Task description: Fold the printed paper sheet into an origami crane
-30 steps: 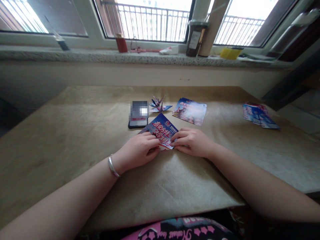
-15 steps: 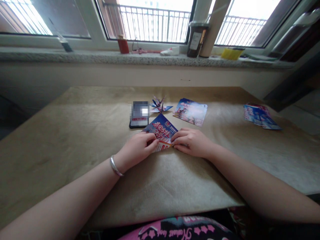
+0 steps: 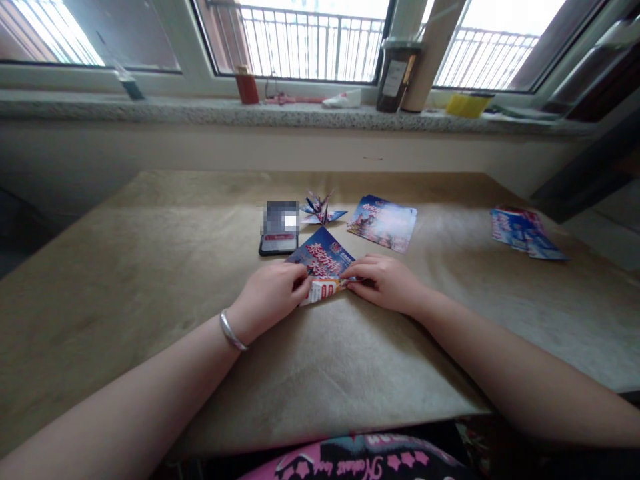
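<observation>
With your left grip (image 3: 277,287) and right grip (image 3: 381,282) each pinching a side of the printed sheet (image 3: 323,253), on the surface (image 3: 310,373) just short of the folded paper figure (image 3: 324,216), uneven pulling could skew its pale lower strip (image 3: 321,291) into a crooked crease.

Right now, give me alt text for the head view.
The left hand, a silver metal bangle at its wrist, and the right hand hold a blue printed paper sheet with a white strip along its near edge on a tan tabletop. Beyond it, left to right, lie a black rectangular smartphone, a pointed blue folded-paper figure, and stacked square printed sheets.
</observation>
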